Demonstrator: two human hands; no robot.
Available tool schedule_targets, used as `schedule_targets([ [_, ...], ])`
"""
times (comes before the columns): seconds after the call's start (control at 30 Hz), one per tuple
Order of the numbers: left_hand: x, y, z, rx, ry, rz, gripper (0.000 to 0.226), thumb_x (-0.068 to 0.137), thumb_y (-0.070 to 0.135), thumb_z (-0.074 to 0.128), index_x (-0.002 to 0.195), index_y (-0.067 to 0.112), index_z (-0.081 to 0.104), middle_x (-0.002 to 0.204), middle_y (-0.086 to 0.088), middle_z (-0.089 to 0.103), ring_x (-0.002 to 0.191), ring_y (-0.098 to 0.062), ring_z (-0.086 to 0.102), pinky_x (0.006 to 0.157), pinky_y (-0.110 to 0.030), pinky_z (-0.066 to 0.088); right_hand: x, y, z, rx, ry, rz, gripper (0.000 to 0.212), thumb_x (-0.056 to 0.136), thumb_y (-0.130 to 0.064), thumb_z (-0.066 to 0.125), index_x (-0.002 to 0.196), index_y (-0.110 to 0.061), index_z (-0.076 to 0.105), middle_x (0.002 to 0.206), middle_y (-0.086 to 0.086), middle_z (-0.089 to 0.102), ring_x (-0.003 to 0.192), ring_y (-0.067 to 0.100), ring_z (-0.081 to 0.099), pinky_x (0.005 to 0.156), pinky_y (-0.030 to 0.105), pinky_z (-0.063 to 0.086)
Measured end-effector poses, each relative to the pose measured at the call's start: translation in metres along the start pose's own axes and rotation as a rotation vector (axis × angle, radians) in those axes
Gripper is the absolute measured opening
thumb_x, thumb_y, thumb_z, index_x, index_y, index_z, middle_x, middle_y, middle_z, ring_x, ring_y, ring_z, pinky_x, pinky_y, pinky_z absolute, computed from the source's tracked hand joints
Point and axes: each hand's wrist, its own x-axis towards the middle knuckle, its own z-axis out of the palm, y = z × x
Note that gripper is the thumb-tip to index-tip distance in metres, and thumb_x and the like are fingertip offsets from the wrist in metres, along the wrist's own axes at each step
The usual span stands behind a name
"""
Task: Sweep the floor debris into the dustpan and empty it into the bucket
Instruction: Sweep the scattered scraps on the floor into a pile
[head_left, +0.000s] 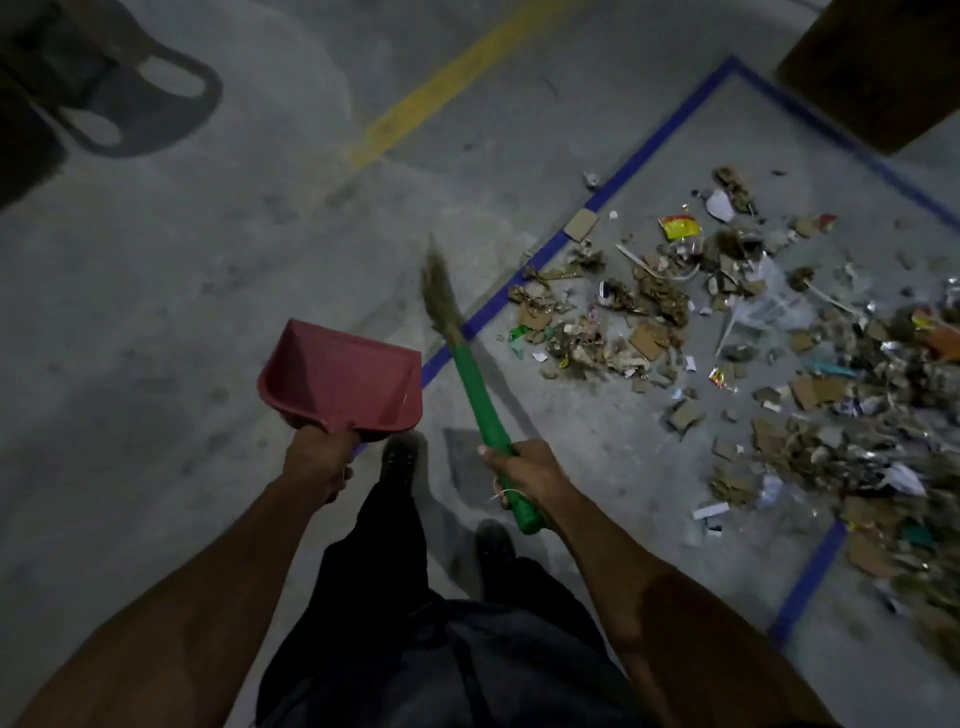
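The left hand (317, 460) grips the red dustpan (340, 382) by its handle, held above the floor (156, 312). The right hand (522, 470) is closed around the green broom (480, 400), bristles pointing forward. The debris (727, 332) lies right of both hands, inside blue tape (524, 280).

The debris (737, 338) spreads over the right of the frame, inside the tape outline (524, 280). The dustpan (340, 376) sits left of centre, with the broom (467, 364) just to its right. A chair (78, 78) occupies the upper left, a box (878, 67) the upper right.
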Motion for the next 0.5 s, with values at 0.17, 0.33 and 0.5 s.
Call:
schedule_targets([
  [0.17, 0.076, 0.041, -0.016, 0.190, -0.096, -0.023, 0.032, 0.060, 0.035, 0.068, 0.069, 0.006, 0.059, 0.062, -0.018, 0.055, 0.049, -0.024, 0.048, 0.052, -0.030, 0.038, 0.046, -0.016, 0.060, 0.087, 0.067, 0.195, 0.023, 0.082, -0.013, 0.075, 0.088, 0.003, 0.061, 0.057, 0.013, 0.055, 0.033, 0.017, 0.050, 0.036, 0.022, 0.042],
  [0.33, 0.129, 0.071, -0.020, 0.244, -0.159, -0.018, 0.020, 0.081, 0.022, 0.069, 0.070, 0.008, 0.058, 0.063, -0.014, 0.054, 0.048, -0.023, 0.046, 0.051, -0.029, 0.038, 0.081, -0.031, 0.063, 0.287, 0.229, 0.320, 0.019, 0.086, -0.006, 0.067, 0.070, 0.000, 0.060, 0.049, 0.012, 0.053, 0.032, 0.018, 0.047, 0.035, 0.020, 0.039],
  [0.5, 0.164, 0.079, -0.017, 0.302, -0.185, -0.002, 0.016, 0.085, 0.022, 0.066, 0.080, 0.007, 0.061, 0.069, -0.011, 0.059, 0.049, -0.023, 0.051, 0.047, -0.026, 0.040, 0.115, -0.045, 0.041, 0.649, 0.431, 0.305, 0.015, 0.088, 0.000, 0.061, 0.076, 0.004, 0.054, 0.051, 0.011, 0.050, 0.029, 0.017, 0.044, 0.032, 0.020, 0.038],
])
